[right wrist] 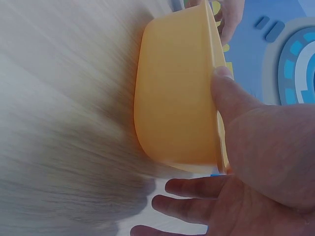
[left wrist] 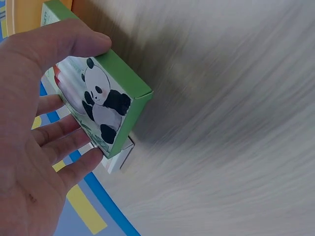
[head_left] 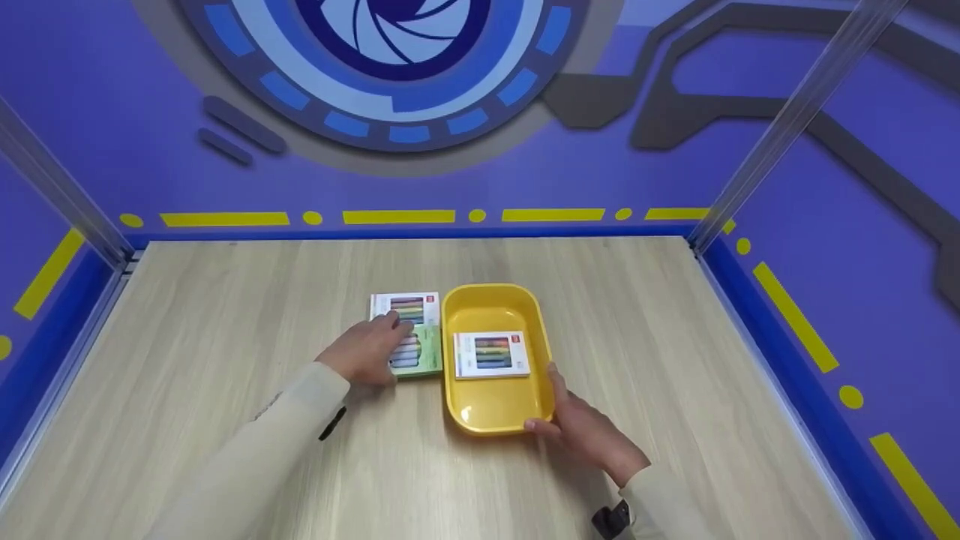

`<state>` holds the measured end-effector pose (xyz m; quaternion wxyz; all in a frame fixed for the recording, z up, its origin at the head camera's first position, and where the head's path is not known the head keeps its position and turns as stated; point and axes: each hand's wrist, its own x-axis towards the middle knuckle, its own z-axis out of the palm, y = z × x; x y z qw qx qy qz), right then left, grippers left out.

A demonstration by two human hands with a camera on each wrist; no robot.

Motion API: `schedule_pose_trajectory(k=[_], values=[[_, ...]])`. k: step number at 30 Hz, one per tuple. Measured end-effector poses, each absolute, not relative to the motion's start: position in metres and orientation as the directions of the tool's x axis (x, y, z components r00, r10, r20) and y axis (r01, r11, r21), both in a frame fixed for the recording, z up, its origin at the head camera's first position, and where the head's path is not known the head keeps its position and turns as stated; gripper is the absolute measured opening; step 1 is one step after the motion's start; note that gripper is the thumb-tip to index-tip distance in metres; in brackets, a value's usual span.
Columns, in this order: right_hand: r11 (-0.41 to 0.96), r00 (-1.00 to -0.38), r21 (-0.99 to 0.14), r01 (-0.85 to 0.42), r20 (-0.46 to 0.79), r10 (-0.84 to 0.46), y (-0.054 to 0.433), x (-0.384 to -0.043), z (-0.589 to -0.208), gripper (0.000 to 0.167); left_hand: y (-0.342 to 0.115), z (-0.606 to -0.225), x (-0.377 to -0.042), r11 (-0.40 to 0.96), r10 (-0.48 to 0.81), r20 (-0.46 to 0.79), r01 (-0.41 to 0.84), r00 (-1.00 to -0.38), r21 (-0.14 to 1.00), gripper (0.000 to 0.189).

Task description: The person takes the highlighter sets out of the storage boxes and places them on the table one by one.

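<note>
My left hand (head_left: 365, 351) holds a green crayon box (head_left: 427, 349) with a panda picture, its thumb on one edge and its fingers at the opposite edge. Beyond the green box lies a white crayon box (head_left: 381, 301), partly covered by my fingers. A yellow plastic tub (head_left: 491, 409) stands just right of both boxes. Inside it, flat on the bottom, is another white crayon box (head_left: 465, 360) with a window showing coloured sticks. At the tub's near right corner is my right hand (head_left: 589, 431). Its thumb touches the rim, and the other fingers extend straight in the right wrist view.
A light wood-grain table (head_left: 247, 322) lies under everything. Blue-purple printed panels (head_left: 420, 191) rise along its back and sides, with clear corner posts (head_left: 795, 112) at the far corners.
</note>
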<state>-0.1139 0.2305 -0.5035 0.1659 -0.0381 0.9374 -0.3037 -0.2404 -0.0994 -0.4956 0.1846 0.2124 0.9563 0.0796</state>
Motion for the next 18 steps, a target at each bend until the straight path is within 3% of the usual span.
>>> schedule_pose_trajectory(k=[9, 18], values=[[0.799, -0.951, -0.6, -0.026, -0.233, -0.205, 0.233, -0.113, -0.505, 0.102, -0.098, -0.502, -0.241, 0.891, 0.451, -0.314, 0.401, -0.835, 0.213, 0.086], [0.792, -0.946, -0.61, 0.021, -0.268, -0.182, 0.232, -0.114, -0.505, 0.103, -0.097, -0.507, -0.237, 0.881, 0.472, -0.294, 0.433, -0.831, 0.191, 0.084]])
